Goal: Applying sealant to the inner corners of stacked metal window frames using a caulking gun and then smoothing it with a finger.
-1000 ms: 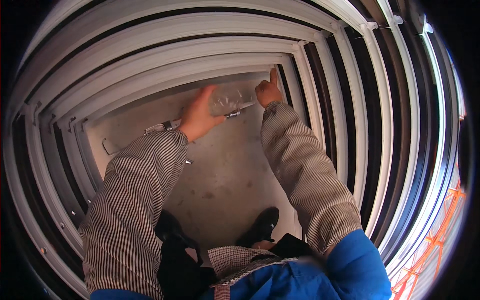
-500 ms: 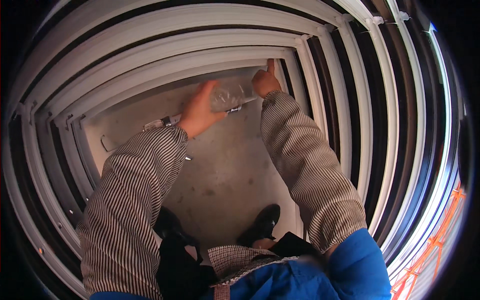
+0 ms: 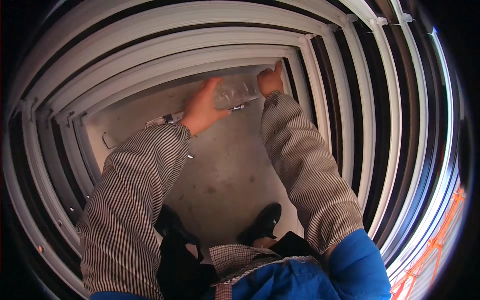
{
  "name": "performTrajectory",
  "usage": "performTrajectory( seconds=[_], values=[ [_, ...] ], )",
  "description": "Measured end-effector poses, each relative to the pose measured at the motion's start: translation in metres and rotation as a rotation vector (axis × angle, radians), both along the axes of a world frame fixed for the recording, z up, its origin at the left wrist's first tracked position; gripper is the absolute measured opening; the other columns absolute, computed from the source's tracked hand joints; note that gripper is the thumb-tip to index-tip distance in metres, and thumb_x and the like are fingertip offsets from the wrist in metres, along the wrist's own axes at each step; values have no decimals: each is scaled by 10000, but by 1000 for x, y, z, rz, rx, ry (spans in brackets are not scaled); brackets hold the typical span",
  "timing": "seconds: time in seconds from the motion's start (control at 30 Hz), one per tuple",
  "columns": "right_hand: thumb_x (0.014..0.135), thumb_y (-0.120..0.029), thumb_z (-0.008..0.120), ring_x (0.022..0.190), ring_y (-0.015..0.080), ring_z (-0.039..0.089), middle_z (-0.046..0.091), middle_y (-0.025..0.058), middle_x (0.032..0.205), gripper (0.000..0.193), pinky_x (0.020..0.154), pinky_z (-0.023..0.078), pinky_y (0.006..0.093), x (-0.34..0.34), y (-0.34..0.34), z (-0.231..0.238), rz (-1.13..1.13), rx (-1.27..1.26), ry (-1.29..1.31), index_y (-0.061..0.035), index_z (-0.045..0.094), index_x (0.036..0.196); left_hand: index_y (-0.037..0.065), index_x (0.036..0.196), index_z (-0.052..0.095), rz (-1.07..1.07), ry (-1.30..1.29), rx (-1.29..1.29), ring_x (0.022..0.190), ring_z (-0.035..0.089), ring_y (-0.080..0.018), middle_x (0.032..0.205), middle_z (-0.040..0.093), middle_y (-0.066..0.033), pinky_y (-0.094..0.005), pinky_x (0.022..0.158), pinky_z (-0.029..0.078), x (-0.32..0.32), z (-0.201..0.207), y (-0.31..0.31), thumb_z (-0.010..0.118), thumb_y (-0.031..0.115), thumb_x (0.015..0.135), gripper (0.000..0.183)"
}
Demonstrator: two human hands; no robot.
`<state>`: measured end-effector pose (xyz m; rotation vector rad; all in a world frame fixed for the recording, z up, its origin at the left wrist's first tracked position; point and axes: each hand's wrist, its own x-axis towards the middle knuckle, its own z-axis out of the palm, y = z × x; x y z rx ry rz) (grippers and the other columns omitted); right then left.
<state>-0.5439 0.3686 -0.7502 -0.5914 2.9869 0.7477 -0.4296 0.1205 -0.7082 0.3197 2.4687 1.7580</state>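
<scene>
My left hand (image 3: 204, 107) curves its thumb and fingers round a clear, shiny plastic bottle or container (image 3: 234, 93), lying sideways between my hands. My right hand (image 3: 270, 80) is at the far right inner corner of a white frame (image 3: 295, 75). One of its digits stretches up against that corner while the other fingers are curled; what they hold, if anything, is hidden. Behind my left hand a long metal tool (image 3: 167, 119), perhaps a caulking gun, lies on the grey floor (image 3: 225, 165). My wrist covers its middle.
Several white frames (image 3: 165, 37) with dark gaps surround me on the left, far side and right. A bent metal hook (image 3: 106, 141) and a small shiny piece (image 3: 190, 156) lie on the floor. My black shoes (image 3: 262, 222) stand near. Orange bars (image 3: 437, 245) show at right.
My right hand has shifted slightly right and up along the frame corner. My left hand and the clear container have barely moved. The view has shifted a little.
</scene>
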Motion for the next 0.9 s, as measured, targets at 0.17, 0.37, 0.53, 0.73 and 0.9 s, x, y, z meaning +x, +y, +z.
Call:
performTrajectory(
  seconds=[0.17,0.37,0.53,0.73,0.9],
  values=[
    [833,-135,480,1108,325,564,592,235,1110,259,1091,291,479,9,-15,23,-389,-630,4,2,679,927,90,1269,394,22,56,24,1179,483,-352,1274,472,-172,-397,975,420,1,1,-1,793,127,635,750],
    [813,-169,509,1311,350,345,423,289,1306,280,1028,383,421,9,-22,41,-384,-522,66,11,665,961,90,1268,393,2,-33,21,1193,472,-354,1279,469,-176,-398,978,417,1,5,-1,787,126,643,740],
    [798,-156,508,1097,372,532,340,201,1393,321,894,461,453,2,-14,50,-480,-539,-112,0,625,1053,92,1274,393,-17,10,29,1194,469,-353,1267,481,-177,-401,978,414,0,6,0,791,123,639,751],
    [694,-51,575,1006,393,572,380,255,1341,309,831,492,417,49,-39,47,-468,-976,61,0,602,998,54,1256,420,-2,123,47,1198,468,-337,1249,498,-179,-395,994,399,-1,-5,3,796,83,609,749],
    [697,-24,582,932,408,602,141,272,1488,439,714,511,434,105,-38,99,-407,-1022,-153,-33,522,1132,28,1282,410,40,-73,156,1170,479,-300,1222,502,-169,-376,1003,383,-1,-7,21,823,82,560,834]
  ],
)
